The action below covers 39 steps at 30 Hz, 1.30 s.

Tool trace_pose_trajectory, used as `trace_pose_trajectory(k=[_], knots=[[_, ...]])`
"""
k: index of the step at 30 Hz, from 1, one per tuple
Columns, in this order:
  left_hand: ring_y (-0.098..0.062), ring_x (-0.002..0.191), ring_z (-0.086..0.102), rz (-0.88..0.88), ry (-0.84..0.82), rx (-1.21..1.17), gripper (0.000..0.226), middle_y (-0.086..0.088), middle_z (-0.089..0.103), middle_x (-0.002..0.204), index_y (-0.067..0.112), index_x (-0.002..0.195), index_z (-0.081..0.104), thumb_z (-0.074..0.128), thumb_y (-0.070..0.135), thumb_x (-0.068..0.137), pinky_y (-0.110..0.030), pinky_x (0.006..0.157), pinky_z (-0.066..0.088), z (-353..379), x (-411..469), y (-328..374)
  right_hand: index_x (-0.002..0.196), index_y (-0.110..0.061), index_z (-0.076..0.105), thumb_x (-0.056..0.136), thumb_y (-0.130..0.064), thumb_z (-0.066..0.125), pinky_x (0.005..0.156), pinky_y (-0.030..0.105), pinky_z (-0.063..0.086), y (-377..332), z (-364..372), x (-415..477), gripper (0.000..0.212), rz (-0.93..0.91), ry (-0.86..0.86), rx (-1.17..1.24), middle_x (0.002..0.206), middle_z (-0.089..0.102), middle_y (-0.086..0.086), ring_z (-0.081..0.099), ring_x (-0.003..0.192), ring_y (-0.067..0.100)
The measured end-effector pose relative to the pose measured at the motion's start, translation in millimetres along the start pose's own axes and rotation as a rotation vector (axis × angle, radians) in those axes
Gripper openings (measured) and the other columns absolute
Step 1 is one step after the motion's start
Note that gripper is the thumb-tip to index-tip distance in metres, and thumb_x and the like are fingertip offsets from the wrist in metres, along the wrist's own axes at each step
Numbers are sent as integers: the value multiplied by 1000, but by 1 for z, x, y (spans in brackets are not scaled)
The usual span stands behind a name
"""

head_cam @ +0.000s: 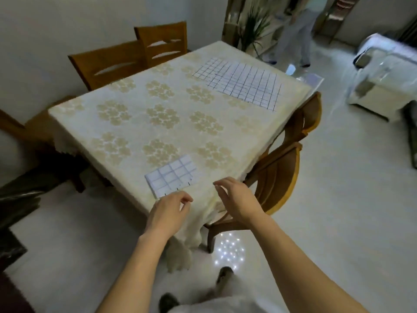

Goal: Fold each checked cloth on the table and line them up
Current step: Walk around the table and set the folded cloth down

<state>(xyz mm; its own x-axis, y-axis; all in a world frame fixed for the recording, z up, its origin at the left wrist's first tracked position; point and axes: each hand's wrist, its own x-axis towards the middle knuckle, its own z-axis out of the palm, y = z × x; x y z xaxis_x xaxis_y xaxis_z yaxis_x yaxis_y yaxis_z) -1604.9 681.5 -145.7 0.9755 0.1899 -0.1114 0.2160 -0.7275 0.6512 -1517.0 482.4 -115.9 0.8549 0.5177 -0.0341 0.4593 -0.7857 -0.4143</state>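
A small folded white checked cloth [170, 175] lies near the table's front corner. At the far right of the table, an unfolded checked cloth [248, 85] lies flat, overlapping a second one [205, 68] behind it. My left hand [168, 211] hovers just below the folded cloth, fingers loosely curled and holding nothing. A little to the right, my right hand [234, 199] is above the table's edge, its fingers relaxed and empty.
The table [135, 123] wears a cream floral tablecloth. Wooden chairs stand at the back left [108, 64], the left, and the right side [279, 175]. A person [293, 32] walks on the floor beyond the table. A white sofa [381, 82] is at right.
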Motion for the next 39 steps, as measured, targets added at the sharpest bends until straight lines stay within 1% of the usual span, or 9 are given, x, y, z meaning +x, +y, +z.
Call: trace_pose_trajectory(k=[5, 8, 13, 16, 20, 22, 29, 35, 39], knots=[[-10, 101, 64, 1, 64, 36, 17, 12, 69, 107, 27, 111, 69, 58, 31, 99, -33, 91, 52, -23, -5, 36, 123, -23, 64, 104, -35, 44, 89, 26, 45, -13, -15, -3, 31, -98, 86, 85, 122, 63, -5, 58, 108, 13], [-8, 100, 63, -2, 44, -25, 15, 13, 69, 106, 28, 110, 68, 59, 32, 99, -30, 91, 52, -21, 1, 66, 117, -19, 68, 103, -29, 48, 88, 24, 43, 13, -36, -12, 27, -112, 173, 111, 115, 67, -4, 58, 106, 14], [-9, 101, 62, 49, 50, 46, 17, 13, 69, 107, 28, 113, 68, 55, 31, 101, -30, 88, 51, 20, 22, 138, 113, -16, 70, 100, -24, 53, 83, 26, 50, 119, -87, -46, 23, -85, 274, 140, 105, 69, -3, 61, 97, 14], [-10, 102, 64, 130, 11, 101, 21, 9, 70, 110, 26, 113, 69, 52, 31, 103, -32, 88, 54, 64, 38, 211, 111, -18, 70, 100, -24, 53, 75, 20, 43, 190, -118, -72, 21, -17, 294, 183, 102, 68, -3, 61, 91, 14], [-12, 96, 64, 233, -68, 140, 20, 8, 70, 103, 29, 104, 69, 49, 31, 103, -38, 86, 55, 128, 65, 313, 112, -20, 70, 101, -27, 51, 78, 20, 44, 279, -156, -103, 23, 95, 373, 200, 105, 71, -2, 63, 94, 12], [-12, 98, 63, 243, -81, 122, 22, 8, 69, 105, 31, 106, 69, 47, 29, 105, -36, 86, 53, 152, 72, 354, 113, -19, 70, 101, -27, 51, 81, 19, 44, 314, -174, -117, 24, 139, 386, 209, 107, 71, -1, 64, 96, 13], [-9, 103, 61, 221, -97, 200, 18, 8, 68, 111, 28, 112, 68, 53, 33, 103, -28, 87, 49, 186, 95, 408, 115, -20, 70, 101, -24, 51, 85, 17, 44, 391, -214, -122, 24, 205, 439, 308, 110, 70, -4, 63, 101, 9], [-12, 106, 63, 214, -85, 210, 20, 8, 69, 112, 28, 113, 69, 54, 33, 102, -39, 94, 53, 208, 141, 428, 117, -22, 68, 102, -30, 50, 86, 16, 45, 416, -211, -82, 25, 167, 313, 327, 112, 68, -7, 56, 97, 0], [-13, 103, 63, 264, -64, 333, 17, 11, 68, 109, 32, 112, 66, 53, 34, 101, -34, 91, 50, 223, 202, 445, 115, -21, 69, 101, -28, 50, 89, 27, 51, 462, -250, -27, 25, 118, 325, 192, 110, 70, -4, 62, 101, 11]])
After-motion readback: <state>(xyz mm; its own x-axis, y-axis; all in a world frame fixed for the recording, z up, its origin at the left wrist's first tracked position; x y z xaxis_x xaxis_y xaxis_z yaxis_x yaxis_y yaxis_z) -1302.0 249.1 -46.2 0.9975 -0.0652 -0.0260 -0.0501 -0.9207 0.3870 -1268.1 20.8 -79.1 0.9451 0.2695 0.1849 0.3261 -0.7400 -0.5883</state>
